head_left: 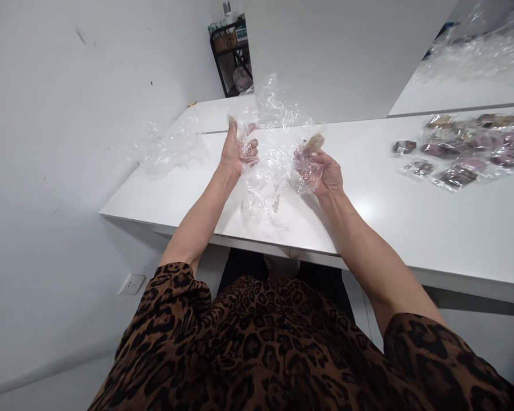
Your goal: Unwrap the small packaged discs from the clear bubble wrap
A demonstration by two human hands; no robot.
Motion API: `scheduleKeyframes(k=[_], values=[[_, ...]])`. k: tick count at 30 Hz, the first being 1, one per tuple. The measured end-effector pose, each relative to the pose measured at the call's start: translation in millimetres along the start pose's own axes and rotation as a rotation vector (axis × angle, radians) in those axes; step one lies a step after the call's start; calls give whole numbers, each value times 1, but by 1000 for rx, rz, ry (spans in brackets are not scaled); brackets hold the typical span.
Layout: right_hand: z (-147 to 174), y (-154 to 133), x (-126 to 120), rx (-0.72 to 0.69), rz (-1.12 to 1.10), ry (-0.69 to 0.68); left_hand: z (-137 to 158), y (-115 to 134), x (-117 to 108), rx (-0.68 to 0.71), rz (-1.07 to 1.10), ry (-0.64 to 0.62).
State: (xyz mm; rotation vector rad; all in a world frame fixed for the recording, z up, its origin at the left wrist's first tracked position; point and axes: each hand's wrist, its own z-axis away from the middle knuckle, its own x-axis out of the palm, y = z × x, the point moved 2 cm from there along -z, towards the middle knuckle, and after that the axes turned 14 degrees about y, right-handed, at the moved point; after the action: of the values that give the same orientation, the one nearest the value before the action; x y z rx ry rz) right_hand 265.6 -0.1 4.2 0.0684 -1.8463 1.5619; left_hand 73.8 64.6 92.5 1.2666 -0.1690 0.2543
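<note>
Both hands hold one crinkled clear plastic bag [270,149] above the white counter [411,222]: left hand [239,151] fingers clenched on its edge, right hand [321,171] fingers pinching film plus a small tan piece [314,142]. It looks featherlight, limp and slippery; edges grip best.

A table [411,228] fills the middle and right of the frame. At its centre the left hand [239,151] and right hand [321,171] hold a plastic bag [269,154] between them. Loose plastic wrap [163,149] lies centre left; filled packets [466,151] lie at right. A shelf rack [231,57] stands top centre.
</note>
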Motion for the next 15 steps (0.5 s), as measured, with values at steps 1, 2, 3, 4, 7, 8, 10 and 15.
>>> scheduleKeyframes(k=[1,2,3,4,7,8,10,15], values=[[-1,0,-1,-21,-30,4,1,0,-1,1,6,1],[-1,0,-3,-29,-51,4,1,0,-1,0,6,-2],[-2,0,-5,-23,-74,9,2,1,-1,-2,-1,-10],[-2,0,-7,-6,-101,16,4,2,0,-3,-13,-21],[-1,1,-12,44,-144,36,9,6,6,-6,-51,-54],[-1,2,-13,43,-115,38,12,8,9,-6,-58,-60],[-3,4,-15,26,-6,43,17,12,16,-6,-61,-73],[-17,12,-21,38,74,95,23,17,30,19,-66,-122]])
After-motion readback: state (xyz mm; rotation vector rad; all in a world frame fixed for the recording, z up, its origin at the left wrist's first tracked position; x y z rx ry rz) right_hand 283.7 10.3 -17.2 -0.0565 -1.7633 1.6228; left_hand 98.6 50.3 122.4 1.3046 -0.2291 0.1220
